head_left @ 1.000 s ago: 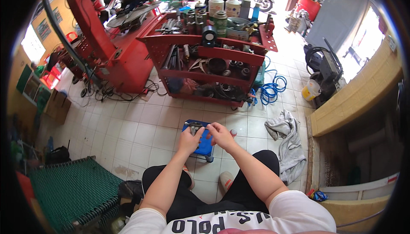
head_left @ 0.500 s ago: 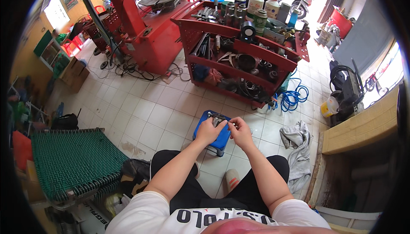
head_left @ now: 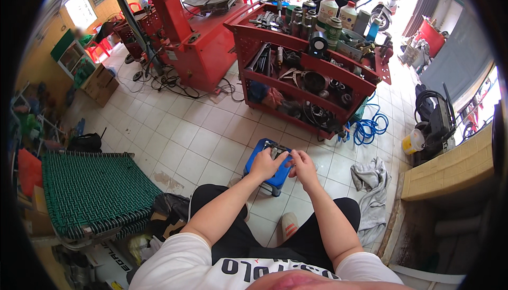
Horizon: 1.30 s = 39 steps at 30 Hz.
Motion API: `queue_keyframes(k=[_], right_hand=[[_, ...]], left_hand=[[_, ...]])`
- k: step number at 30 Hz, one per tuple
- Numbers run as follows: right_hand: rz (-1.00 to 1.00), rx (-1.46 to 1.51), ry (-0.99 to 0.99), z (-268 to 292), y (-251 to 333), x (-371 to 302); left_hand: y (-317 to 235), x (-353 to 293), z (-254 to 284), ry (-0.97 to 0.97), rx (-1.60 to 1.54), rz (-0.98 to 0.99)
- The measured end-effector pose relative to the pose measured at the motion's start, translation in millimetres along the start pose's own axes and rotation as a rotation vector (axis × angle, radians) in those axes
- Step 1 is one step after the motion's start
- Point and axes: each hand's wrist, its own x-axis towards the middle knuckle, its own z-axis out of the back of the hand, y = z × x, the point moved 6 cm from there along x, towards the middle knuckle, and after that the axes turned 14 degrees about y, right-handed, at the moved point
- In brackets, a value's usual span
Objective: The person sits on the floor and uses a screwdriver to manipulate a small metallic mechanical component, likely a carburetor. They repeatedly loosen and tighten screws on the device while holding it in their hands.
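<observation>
A small blue stool [head_left: 279, 177] stands on the tiles between my knees. Over it, my left hand [head_left: 266, 165] is closed round a small dark-and-metallic part [head_left: 274, 151], whose exact kind is too small to make out. My right hand [head_left: 302, 166] is close beside it on the right, thumb and fingers bent together in a pinch near the left thumb tip. Whatever lies between the right fingertips is hidden. More dark metal shows at the stool's far edge, just past the left hand.
A red tool cart [head_left: 307, 51] with bottles, cans and parts stands ahead. Left of it is a red machine [head_left: 198, 57] with cables on the floor. A blue hose [head_left: 370, 128] and grey cloth [head_left: 372, 189] lie at right. A green woven seat [head_left: 95, 192] stands at left.
The whole view has shifted slightly, so the surroundings sit lower and further right. Both hands stay together over the stool; the right fingers have changed their bend a little.
</observation>
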Motion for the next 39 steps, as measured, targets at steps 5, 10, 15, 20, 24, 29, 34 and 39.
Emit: queue_keyframes(k=[5,10,15,20,24,29,34,39], right_hand=[[-0.039,-0.040,0.036,2.4,-11.6,7.4],[0.087,-0.105,-0.024,-0.8,-10.7,6.9],[0.149,-0.121,-0.034,-0.2,-7.6,6.3],[0.207,-0.162,-0.036,-0.1,-8.3,9.3],[0.122,0.004,-0.037,-2.6,-1.4,3.9],[-0.114,0.093,0.034,-3.7,-9.5,1.8],[0.004,0.028,0.013,1.3,-17.8,10.4],[0.072,-0.058,-0.026,0.8,-15.5,10.2]], left_hand=[[9.8,8.1,-3.0,-0.045,0.103,-0.085],[6.3,3.4,-2.0,-0.018,0.088,-0.037],[-4.7,-3.8,-1.5,0.027,0.014,0.013],[-0.5,-1.5,-2.0,0.036,-0.031,0.031],[-2.3,-3.3,-1.2,0.032,-0.039,0.021],[8.5,3.9,-4.1,-0.005,0.047,-0.072],[9.3,6.1,-8.0,-0.001,0.057,-0.072],[4.6,1.6,-6.8,0.051,0.004,0.007]])
